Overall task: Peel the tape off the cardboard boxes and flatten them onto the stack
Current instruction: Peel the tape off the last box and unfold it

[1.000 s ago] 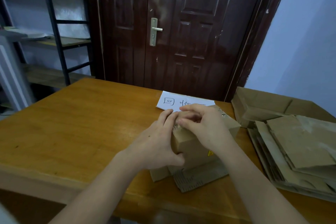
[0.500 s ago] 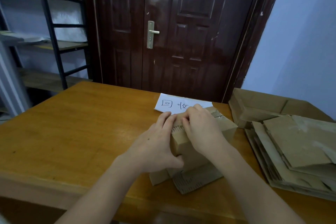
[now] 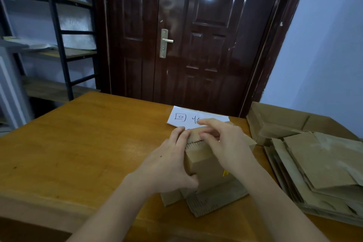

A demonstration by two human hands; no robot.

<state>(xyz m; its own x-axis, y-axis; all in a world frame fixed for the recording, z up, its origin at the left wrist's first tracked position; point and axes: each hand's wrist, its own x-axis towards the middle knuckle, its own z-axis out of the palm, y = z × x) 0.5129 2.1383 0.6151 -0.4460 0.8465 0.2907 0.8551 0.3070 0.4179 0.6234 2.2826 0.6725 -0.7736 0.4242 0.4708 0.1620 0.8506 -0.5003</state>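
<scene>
On the desk [image 3: 82, 143], flattened boxes form a stack [image 3: 322, 165] at the right, within reach. The cardboard box [image 3: 204, 163] stands centre: the left hand [image 3: 167, 167] clasps its side in a steadying grip, while right hand [image 3: 225, 143] fingertips curl at the top seam, apparently picking at tape.

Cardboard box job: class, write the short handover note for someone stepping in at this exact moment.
Left hand: grips the left side of the small cardboard box, steadying it.
Right hand: fingertips curled at the box's top seam, picking there; no tape can be made out.
Box stands upright on the wooden table, in front of the white paper note.
Done: flattened cardboard stack lies at the right.
Left: strip the tape, flatten this box, add it to the stack.
</scene>
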